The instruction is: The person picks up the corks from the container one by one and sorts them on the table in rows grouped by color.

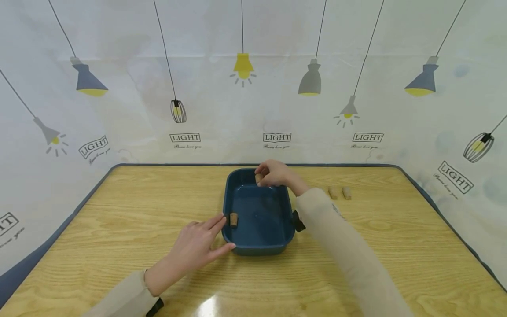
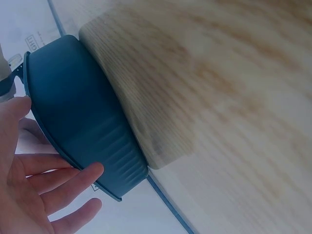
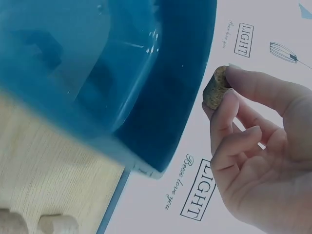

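Observation:
A deep blue rectangular baking dish (image 1: 259,215) stands on the wooden table. My right hand (image 1: 274,172) is over its far end, pinching a cork (image 3: 216,90) between thumb and fingertips. In the right wrist view that cork appears beside the dish's upper edge. My left hand (image 1: 194,244) rests its fingers and thumb against the near left rim, fingers extended. From the left wrist view, the fingers (image 2: 73,187) spread along the rim and outer wall. Another cork (image 1: 233,220) lies inside the dish by its left wall.
Two more corks, one cork (image 1: 332,193) and a paler cork (image 1: 347,193), lie on the table (image 1: 138,207) to the right of the dish. Behind the table's far edge hangs a white backdrop (image 1: 214,101) printed with lamps.

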The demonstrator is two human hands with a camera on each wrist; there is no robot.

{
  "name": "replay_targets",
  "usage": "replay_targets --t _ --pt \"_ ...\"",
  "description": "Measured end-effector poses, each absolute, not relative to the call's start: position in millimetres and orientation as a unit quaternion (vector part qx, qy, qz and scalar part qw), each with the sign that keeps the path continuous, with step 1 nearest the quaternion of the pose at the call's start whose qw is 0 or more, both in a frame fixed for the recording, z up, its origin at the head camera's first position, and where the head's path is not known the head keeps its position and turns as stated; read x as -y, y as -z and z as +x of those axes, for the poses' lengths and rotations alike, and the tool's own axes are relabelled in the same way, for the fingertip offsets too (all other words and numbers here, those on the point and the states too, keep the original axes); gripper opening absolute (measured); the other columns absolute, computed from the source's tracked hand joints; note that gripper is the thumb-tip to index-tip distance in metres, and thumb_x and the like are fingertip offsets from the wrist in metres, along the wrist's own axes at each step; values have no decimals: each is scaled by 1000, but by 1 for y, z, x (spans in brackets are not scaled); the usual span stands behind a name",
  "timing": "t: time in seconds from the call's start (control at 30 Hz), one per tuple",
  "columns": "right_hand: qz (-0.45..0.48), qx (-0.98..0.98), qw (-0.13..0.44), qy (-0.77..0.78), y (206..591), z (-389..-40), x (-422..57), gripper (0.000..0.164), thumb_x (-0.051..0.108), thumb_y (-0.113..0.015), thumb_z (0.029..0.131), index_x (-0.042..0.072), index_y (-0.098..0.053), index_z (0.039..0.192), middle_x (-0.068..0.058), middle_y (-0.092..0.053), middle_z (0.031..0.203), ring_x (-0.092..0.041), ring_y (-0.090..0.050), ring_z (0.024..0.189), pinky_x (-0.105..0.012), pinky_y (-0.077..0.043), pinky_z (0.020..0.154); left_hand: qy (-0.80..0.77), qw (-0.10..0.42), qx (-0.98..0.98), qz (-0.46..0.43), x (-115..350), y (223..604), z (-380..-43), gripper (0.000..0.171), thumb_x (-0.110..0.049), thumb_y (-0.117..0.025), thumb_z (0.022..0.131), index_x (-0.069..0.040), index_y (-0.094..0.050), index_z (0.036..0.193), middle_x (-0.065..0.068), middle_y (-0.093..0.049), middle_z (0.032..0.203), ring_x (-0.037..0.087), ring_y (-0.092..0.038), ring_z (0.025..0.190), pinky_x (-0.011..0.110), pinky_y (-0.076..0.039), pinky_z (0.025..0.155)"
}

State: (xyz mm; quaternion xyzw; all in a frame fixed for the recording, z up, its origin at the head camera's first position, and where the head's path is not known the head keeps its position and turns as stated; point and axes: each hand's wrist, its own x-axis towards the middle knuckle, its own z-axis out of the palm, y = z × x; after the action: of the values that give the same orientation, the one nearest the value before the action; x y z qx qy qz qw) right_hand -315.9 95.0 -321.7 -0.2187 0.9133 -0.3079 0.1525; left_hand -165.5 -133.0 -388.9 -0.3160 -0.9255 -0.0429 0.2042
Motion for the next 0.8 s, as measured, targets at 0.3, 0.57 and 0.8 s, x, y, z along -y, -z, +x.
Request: replay_targets --t 0.3,0.57,0.8 --pt "-233 -910 164 303 325 -306 -114 40 6 -62 80 -2 -52 118 -14 -55 105 -20 -56 68 -33 -47 63 42 198 928 -313 133 389 -165 66 -59 -50 80 -4 -60 115 10 -56 115 19 -62 67 37 -47 63" --pt "-270 -905 147 293 330 -291 -131 40 8 -63 80 -2 -52 117 -13 -54 106 -17 -58 71 -28 -47 62 41 206 925 -315 133 390 -165 66 -59 -50 79 -4 -61 114 9 -57 115 18 -61 64 36 -48 62" --pt "-325 -897 113 277 334 -284 -148 38 8 -62 80 -4 -53 115 -10 -56 104 -27 -52 92 -34 -43 70 46 210 924 -318 133 390 -165 65 -58 -52 79 -3 -61 114 10 -57 115 19 -61 64 36 -48 61"
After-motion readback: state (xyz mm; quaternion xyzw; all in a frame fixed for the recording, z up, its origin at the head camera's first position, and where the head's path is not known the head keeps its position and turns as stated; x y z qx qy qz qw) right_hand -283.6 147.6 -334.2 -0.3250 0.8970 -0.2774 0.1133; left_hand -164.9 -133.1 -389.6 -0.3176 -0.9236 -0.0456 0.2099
